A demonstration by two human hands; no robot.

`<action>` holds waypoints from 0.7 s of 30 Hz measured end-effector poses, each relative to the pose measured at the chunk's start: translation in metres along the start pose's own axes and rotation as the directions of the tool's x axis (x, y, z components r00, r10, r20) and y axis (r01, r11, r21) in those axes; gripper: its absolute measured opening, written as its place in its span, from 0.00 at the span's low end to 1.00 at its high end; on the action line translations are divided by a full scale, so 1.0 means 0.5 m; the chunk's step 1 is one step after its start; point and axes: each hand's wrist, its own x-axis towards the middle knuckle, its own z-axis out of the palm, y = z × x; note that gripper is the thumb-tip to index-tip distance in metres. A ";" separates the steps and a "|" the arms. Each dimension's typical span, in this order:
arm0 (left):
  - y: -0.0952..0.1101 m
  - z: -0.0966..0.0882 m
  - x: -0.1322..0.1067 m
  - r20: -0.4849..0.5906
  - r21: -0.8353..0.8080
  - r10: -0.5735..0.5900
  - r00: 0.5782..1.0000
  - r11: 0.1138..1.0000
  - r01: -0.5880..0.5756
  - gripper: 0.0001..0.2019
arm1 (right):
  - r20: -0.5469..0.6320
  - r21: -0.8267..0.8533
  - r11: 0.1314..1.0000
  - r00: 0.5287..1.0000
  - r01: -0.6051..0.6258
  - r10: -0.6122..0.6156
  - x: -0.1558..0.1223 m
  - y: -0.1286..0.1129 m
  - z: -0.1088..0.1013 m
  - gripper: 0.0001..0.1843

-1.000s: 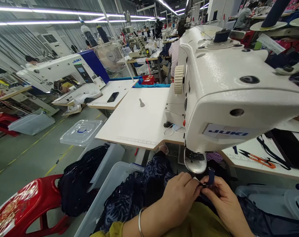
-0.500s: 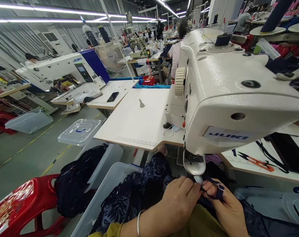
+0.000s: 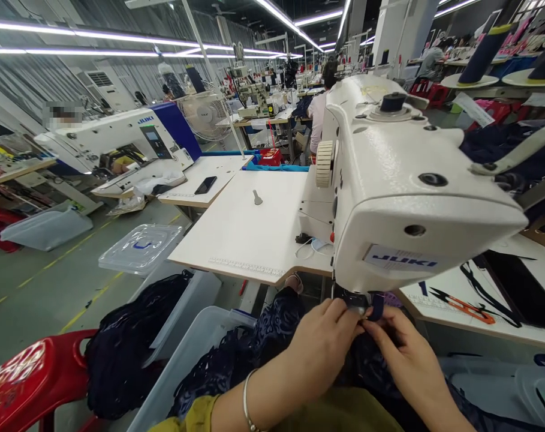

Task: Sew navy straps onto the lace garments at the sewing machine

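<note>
A white Juki sewing machine fills the right half of the view. Just under its head, both my hands pinch a narrow navy strap. My left hand, with a bangle on the wrist, has its fingers closed on the strap's left part, right at the machine's foot. My right hand grips the strap from the right, fingertips touching the left hand's. Dark navy lace fabric lies below my hands and trails into a clear plastic bin.
The white table carries a small grey tool. Orange snips and dark straps lie on the table at the right. A red stool, a heap of dark fabric and a clear lid sit at the left. Other machines and people are behind.
Both hands have lifted the strap up to the underside of the machine head. The view has tilted down a little.
</note>
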 end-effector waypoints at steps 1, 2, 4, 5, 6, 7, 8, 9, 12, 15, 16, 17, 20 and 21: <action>-0.007 0.001 0.005 -0.039 0.044 0.014 0.999 0.999 -0.012 0.09 | -0.020 -0.026 0.999 1.000 0.021 -0.022 0.008 -0.004 0.005 0.16; -0.013 0.003 0.008 -0.078 0.074 0.024 0.997 0.997 -0.019 0.09 | -0.036 -0.044 0.998 0.998 0.044 -0.046 0.016 -0.006 0.010 0.16; -0.024 0.008 0.007 -0.158 0.093 0.068 0.985 0.994 -0.053 0.09 | -0.076 -0.036 0.996 0.993 0.083 -0.086 0.030 -0.004 0.019 0.16; -0.028 0.012 0.003 -0.184 0.088 0.106 0.977 0.992 -0.091 0.10 | -0.092 -0.012 0.996 0.992 0.088 -0.089 0.036 -0.001 0.021 0.15; -0.030 0.016 -0.003 -0.194 0.083 0.152 0.969 0.987 -0.138 0.11 | -0.093 0.023 0.997 0.993 0.079 -0.077 0.042 0.003 0.023 0.15; -0.030 0.020 -0.011 -0.194 0.087 0.200 0.960 0.979 -0.186 0.12 | -0.076 0.066 0.996 0.996 0.058 -0.053 0.046 0.007 0.024 0.16; -0.030 0.024 -0.019 -0.191 0.104 0.242 0.951 0.969 -0.226 0.12 | -0.039 0.117 0.993 0.999 0.027 -0.023 0.050 0.010 0.024 0.16; -0.029 0.029 -0.027 -0.187 0.132 0.265 0.946 0.961 -0.244 0.14 | 0.002 0.172 0.985 1.000 -0.003 0.003 0.053 0.012 0.023 0.18; -0.027 0.038 -0.046 -0.188 0.234 0.253 0.949 0.950 -0.206 0.17 | 0.090 0.330 0.943 0.996 -0.049 0.020 0.058 0.014 0.019 0.23; -0.027 0.042 -0.055 -0.147 0.253 0.240 0.959 0.947 -0.198 0.16 | 0.095 0.336 0.941 0.995 -0.043 0.012 0.067 0.016 0.011 0.22; -0.027 0.044 -0.056 -0.140 0.257 0.237 0.961 0.946 -0.196 0.17 | 0.086 0.300 0.954 0.996 -0.026 0.000 0.072 0.017 0.008 0.21; -0.026 0.046 -0.055 -0.140 0.267 0.229 0.963 0.946 -0.186 0.17 | 0.069 0.255 0.967 0.997 0.003 -0.021 0.078 0.019 0.005 0.21; -0.019 0.058 -0.051 -0.197 0.325 0.182 0.963 0.939 -0.111 0.16 | 0.019 0.076 0.993 0.995 0.093 -0.094 0.101 0.023 -0.006 0.21; -0.016 0.062 -0.048 -0.219 0.344 0.166 0.961 0.935 -0.083 0.16 | 0.015 0.008 0.994 0.994 0.110 -0.110 0.109 0.024 -0.009 0.20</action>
